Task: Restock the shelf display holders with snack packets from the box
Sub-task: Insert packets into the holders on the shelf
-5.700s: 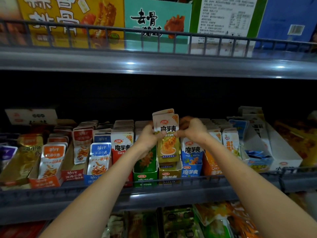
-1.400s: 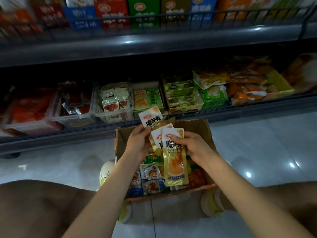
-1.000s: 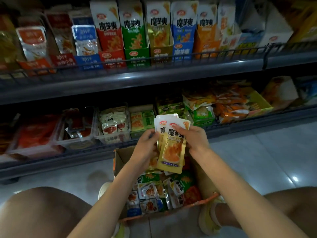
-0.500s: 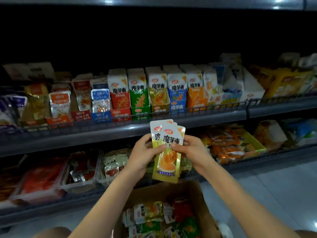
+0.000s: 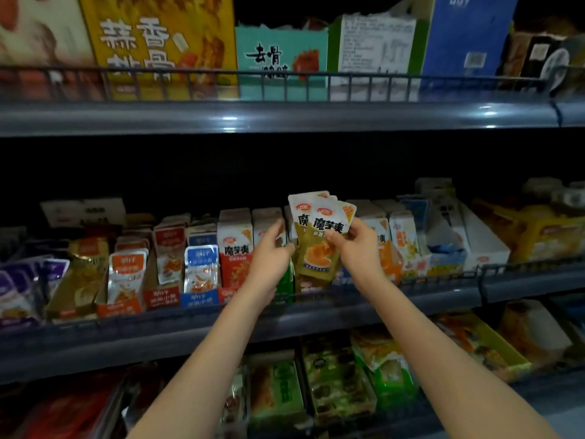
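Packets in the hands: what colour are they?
The packets are olive-gold with white tops, best in head view.

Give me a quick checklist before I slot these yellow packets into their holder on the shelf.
1. Packets held securely: ok, right grip pinches the stack.
2. Stack squared up: not ok, the tops are fanned apart.
3. Matching holder lined up: ok, the yellow one sits just below the stack.
4. Room in that holder: cannot tell, the stack hides it.
5. Left grip free to guide: cannot tell, its fingers are at the stack's left edge and contact is unclear.
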`<state>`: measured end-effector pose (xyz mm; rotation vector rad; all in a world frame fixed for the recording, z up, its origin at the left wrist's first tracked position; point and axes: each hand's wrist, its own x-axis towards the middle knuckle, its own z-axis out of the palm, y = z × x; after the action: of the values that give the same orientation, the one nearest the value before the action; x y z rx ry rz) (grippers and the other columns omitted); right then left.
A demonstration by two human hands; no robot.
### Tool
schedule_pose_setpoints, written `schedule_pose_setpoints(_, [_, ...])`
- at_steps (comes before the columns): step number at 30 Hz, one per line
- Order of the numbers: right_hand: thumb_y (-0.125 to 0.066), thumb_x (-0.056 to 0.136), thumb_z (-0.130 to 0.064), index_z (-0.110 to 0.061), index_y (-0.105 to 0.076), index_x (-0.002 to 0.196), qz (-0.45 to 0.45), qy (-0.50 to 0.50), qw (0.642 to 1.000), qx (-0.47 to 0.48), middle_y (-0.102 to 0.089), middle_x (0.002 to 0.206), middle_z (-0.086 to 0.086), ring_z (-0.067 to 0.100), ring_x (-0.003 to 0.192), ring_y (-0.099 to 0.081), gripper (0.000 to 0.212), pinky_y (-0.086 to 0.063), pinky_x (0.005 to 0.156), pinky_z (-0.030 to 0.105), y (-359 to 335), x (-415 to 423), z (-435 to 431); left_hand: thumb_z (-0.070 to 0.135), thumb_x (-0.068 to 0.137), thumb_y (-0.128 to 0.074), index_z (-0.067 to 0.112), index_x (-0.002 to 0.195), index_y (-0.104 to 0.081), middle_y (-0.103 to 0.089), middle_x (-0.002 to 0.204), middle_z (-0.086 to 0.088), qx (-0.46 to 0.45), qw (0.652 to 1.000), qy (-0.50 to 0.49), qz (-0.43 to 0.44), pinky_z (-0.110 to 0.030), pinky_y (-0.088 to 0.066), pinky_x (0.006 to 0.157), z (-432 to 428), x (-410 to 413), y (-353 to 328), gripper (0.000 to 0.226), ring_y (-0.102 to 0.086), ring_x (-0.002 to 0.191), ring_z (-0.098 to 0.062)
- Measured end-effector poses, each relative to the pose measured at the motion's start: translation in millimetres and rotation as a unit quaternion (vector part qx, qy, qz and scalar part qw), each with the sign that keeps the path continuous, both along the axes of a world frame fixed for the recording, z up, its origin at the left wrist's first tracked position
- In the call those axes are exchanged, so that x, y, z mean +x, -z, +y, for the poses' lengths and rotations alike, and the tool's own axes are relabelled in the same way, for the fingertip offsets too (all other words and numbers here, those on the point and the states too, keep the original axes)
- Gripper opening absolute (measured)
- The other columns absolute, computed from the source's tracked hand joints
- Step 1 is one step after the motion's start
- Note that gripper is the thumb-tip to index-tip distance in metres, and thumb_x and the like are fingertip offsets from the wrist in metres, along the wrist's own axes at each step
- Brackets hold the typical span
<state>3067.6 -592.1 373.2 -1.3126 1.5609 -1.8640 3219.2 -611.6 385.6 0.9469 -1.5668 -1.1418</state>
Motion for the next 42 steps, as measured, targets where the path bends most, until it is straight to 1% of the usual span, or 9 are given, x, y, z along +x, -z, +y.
schedule_pose_setpoints(3, [-0.064,0.089,-0.011,-0.014,-0.061,0.106,0.072,-0.001,0.997,0.0,-0.067,0.094,-0.004,0.008,0.087,-0.065,0.018,-0.055,0.073,0.026,6.1,-4.4,-24.9,-0.009,0.092,-0.044,0.025,0.148,-0.029,-0.046,0.138,0.003,0.036,0.997,0.037,0.049,-0.024,-0.053,0.08,-22.8,-16.3,-3.1,0.067,-0.055,0.105,-0.007])
schedule_pose_setpoints(9, [-0.064,0.088,-0.009,-0.016,-0.06,0.105,0.088,-0.025,0.995,0.024,-0.066,0.095,-0.005,0.001,0.082,-0.063,0.018,-0.053,0.067,0.015,15.8,-11.3,-47.4,-0.019,0.086,-0.042,0.02,0.146,-0.033,-0.043,0.143,-0.005,0.058,0.993,0.063,0.075,-0.035,-0.051,0.093,-52.3,-22.4,5.4,0.072,-0.048,0.126,-0.024])
schedule_pose_setpoints(15, [-0.067,0.086,-0.01,-0.013,-0.063,0.108,0.098,-0.012,0.994,0.035,-0.069,0.101,0.001,0.011,0.09,-0.066,0.022,-0.056,0.074,0.024,29.6,-10.0,-53.2,-0.017,0.087,-0.041,0.023,0.131,-0.046,-0.054,0.13,-0.004,0.068,0.994,0.058,0.059,-0.037,-0.051,0.085,-60.1,-15.9,10.3,0.06,-0.056,0.114,-0.021])
schedule_pose_setpoints(19, [-0.073,0.082,-0.026,-0.016,-0.065,0.112,0.253,0.013,0.962,0.105,-0.07,0.104,-0.002,0.013,0.09,-0.065,0.032,-0.056,0.078,0.035,36.7,-23.8,-53.4,-0.018,0.085,-0.042,0.017,0.141,-0.038,-0.048,0.139,-0.009,0.111,0.99,0.076,0.034,-0.042,-0.049,0.092,-57.7,-17.6,20.2,0.066,-0.052,0.12,-0.025])
schedule_pose_setpoints(25, [-0.077,0.077,-0.024,-0.015,-0.062,0.114,0.283,-0.011,0.949,0.141,-0.068,0.104,-0.003,0.013,0.091,-0.063,0.041,-0.054,0.073,0.027,24.2,-29.1,-59.3,-0.014,0.087,-0.047,0.019,0.14,-0.04,-0.053,0.134,-0.009,0.11,0.992,0.051,0.034,-0.045,-0.051,0.093,-59.0,-19.6,23.5,0.063,-0.057,0.111,-0.024])
schedule_pose_setpoints(30, [-0.072,0.081,-0.007,-0.014,-0.056,0.121,0.23,-0.045,0.966,0.111,-0.066,0.105,0.0,0.006,0.083,-0.06,0.044,-0.053,0.074,0.024,19.7,-34.7,-57.5,-0.003,0.09,-0.055,0.022,0.139,-0.041,-0.056,0.123,-0.004,0.043,0.999,0.028,0.002,-0.033,-0.055,0.08,-60.5,-22.5,22.3,0.057,-0.06,0.091,-0.011])
schedule_pose_setpoints(33, [-0.069,0.083,-0.004,-0.012,-0.057,0.124,0.3,-0.023,0.949,0.089,-0.063,0.104,0.001,0.012,0.094,-0.056,0.044,-0.048,0.083,0.027,17.6,-32.4,-54.8,0.008,0.089,-0.061,0.019,0.134,-0.047,-0.057,0.12,-0.002,-0.101,0.982,-0.036,-0.156,-0.012,-0.048,0.06,-62.9,-24.5,24.2,0.048,-0.058,0.079,-0.011])
schedule_pose_setpoints(35, [-0.068,0.082,-0.003,-0.011,-0.057,0.125,0.344,-0.012,0.937,0.064,-0.06,0.107,0.001,0.005,0.095,-0.047,0.045,-0.037,0.081,0.015,16.3,-29.3,-54.0,0.011,0.088,-0.064,0.016,0.131,-0.051,-0.058,0.116,0.001,-0.168,0.96,-0.059,-0.215,-0.011,-0.044,0.068,-65.2,-26.4,25.4,0.044,-0.059,0.09,-0.016])
schedule_pose_setpoints(42, [-0.067,0.082,0.002,-0.012,-0.06,0.122,0.357,-0.007,0.934,0.029,-0.058,0.114,0.003,0.005,0.093,-0.045,0.043,-0.038,0.078,0.015,7.9,-30.8,-61.0,0.007,0.086,-0.065,0.009,0.096,-0.066,-0.056,0.079,0.004,-0.202,0.957,-0.096,-0.183,-0.013,-0.032,0.058,-86.7,-38.1,19.6,0.01,-0.053,0.077,-0.013])
